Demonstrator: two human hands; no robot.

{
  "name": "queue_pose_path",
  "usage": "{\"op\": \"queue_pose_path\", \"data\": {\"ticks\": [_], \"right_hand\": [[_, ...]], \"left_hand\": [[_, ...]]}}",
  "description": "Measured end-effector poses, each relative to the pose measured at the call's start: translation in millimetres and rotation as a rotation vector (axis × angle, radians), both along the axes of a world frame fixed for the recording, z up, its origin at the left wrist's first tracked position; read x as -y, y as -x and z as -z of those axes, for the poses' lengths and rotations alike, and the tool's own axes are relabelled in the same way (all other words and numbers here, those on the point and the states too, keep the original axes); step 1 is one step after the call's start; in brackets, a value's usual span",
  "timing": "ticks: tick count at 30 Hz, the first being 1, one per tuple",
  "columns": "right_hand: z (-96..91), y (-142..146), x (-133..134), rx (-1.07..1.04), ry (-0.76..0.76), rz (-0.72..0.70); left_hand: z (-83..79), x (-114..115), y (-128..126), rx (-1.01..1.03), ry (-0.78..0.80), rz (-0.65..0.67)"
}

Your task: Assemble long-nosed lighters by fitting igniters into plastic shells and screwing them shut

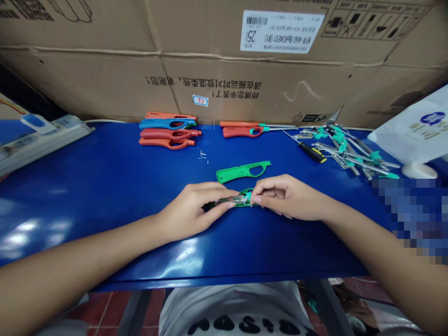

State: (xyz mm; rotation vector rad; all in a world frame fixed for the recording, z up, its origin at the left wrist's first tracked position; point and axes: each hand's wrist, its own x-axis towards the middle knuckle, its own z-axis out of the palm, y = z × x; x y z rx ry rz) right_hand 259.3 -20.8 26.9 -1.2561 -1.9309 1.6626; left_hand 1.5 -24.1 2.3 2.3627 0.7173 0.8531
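Observation:
My left hand (196, 207) closes its thumb and fingers around a green lighter half-shell (241, 205) low over the blue table. In that shell lies a clear fuel tank (227, 201) with a teal trigger piece (248, 198) at its right end. Fingers curled, my right hand (290, 198) pinches at the trigger end; its fingertips cover the exact contact. Just beyond both hands lies another green half-shell (229, 174), hollow side up, with a loop-shaped trigger guard at its right.
At the back stand orange, blue and red lighter casings (164, 133) and two lighters with metal rods (241, 132). A screwdriver (311, 151) lies beside piled lighter innards (350, 149). A cardboard box (122, 70) walls the rear; a power strip (52, 140) is left, a white bag (413, 126) right.

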Motion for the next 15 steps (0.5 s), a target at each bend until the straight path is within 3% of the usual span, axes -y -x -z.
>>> {"op": "queue_pose_path", "data": {"ticks": [15], "right_hand": [[-0.4,0.4,-0.9,-0.002,0.006,-0.004]], "left_hand": [[-0.7,0.4,-0.9,0.008,0.001,-0.010]]}}
